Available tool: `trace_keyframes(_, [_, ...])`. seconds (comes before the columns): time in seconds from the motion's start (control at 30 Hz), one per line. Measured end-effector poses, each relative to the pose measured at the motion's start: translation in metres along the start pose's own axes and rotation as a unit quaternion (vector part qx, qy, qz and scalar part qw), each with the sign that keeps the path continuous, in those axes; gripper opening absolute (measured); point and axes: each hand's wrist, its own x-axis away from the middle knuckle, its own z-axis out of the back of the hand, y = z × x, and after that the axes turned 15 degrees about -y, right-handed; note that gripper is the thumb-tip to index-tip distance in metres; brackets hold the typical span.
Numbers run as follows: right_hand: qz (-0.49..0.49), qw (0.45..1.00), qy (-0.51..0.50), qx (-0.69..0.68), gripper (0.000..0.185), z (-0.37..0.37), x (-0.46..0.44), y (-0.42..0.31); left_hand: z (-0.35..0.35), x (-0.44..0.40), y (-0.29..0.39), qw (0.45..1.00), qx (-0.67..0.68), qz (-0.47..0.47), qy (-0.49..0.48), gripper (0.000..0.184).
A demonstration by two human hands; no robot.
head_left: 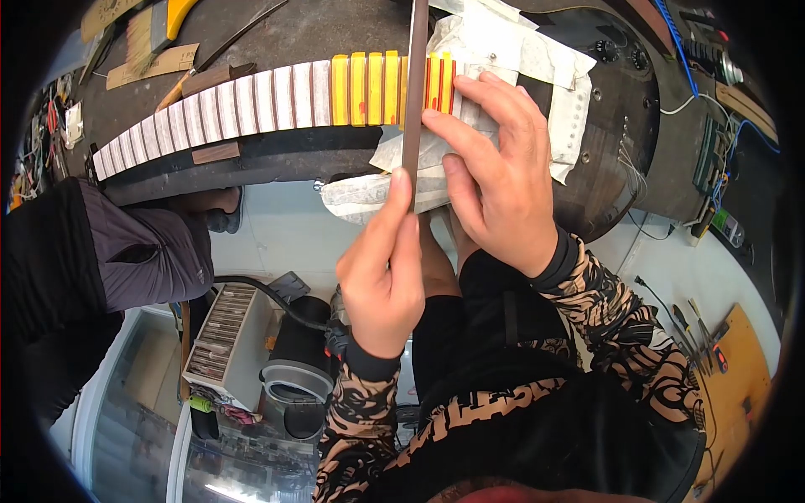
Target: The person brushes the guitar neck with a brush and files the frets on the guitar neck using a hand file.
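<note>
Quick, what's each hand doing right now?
Left hand: closed, holding the dark bar.
Right hand: open, spread beside the bar, at the yellow strips.

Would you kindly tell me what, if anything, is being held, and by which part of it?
The left hand holds the long narrow bar by its near end. The right hand lies over the taped fretboard, gripping nothing visible.

Bright light reaches my left hand [381, 281] and right hand [507, 172], both fairly crisp, and nearly bleaches the crinkled white masking paper [503, 40]. Glare streaks the shiny, transparent grey surface [243, 465] at lower left. Fisheye distortion bows the edges, which fade to black corners.
</note>
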Motion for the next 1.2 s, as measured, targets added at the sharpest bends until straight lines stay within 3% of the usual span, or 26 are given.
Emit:
trace_keyframes(0.2, [0.0,1.0,0.0,0.006,0.066,-0.001,0.001,0.003,-0.005,0.084,-0.02,1.0,-0.015,0.005,0.003,0.052])
trace_keyframes(0.33, [-0.001,1.0,-0.004,0.008,0.066,0.0,-0.002,0.003,0.004,0.059,-0.012,0.998,-0.057,-0.003,-0.01,0.053])
trace_keyframes(0.4, [0.0,1.0,-0.002,0.009,0.066,-0.001,0.0,0.003,0.002,0.005,0.005,0.997,-0.07,-0.017,-0.002,0.053])
trace_keyframes(0.7, [-0.008,1.0,-0.023,0.005,0.064,0.002,0.0,0.002,0.007,0.091,-0.021,0.996,-0.091,-0.008,-0.018,0.054])
trace_keyframes(0.77, [-0.006,0.999,-0.037,0.002,0.059,0.004,0.0,0.001,0.01,0.041,-0.001,0.995,-0.097,-0.003,-0.026,0.053])
trace_keyframes(0.87, [-0.005,1.0,-0.013,0.01,0.068,-0.001,-0.001,0.002,0.01,-0.001,0.008,0.995,-0.094,-0.008,-0.024,0.052])
trace_keyframes(1.1, [-0.011,0.999,-0.033,0.005,0.065,0.004,0.0,0.002,0.01,0.096,-0.024,0.993,-0.114,-0.016,-0.029,0.052])
trace_keyframes(1.2, [-0.012,0.999,-0.041,0.007,0.063,0.004,-0.001,0.0,0.012,0.031,0.012,0.989,-0.142,0.016,-0.033,0.057])
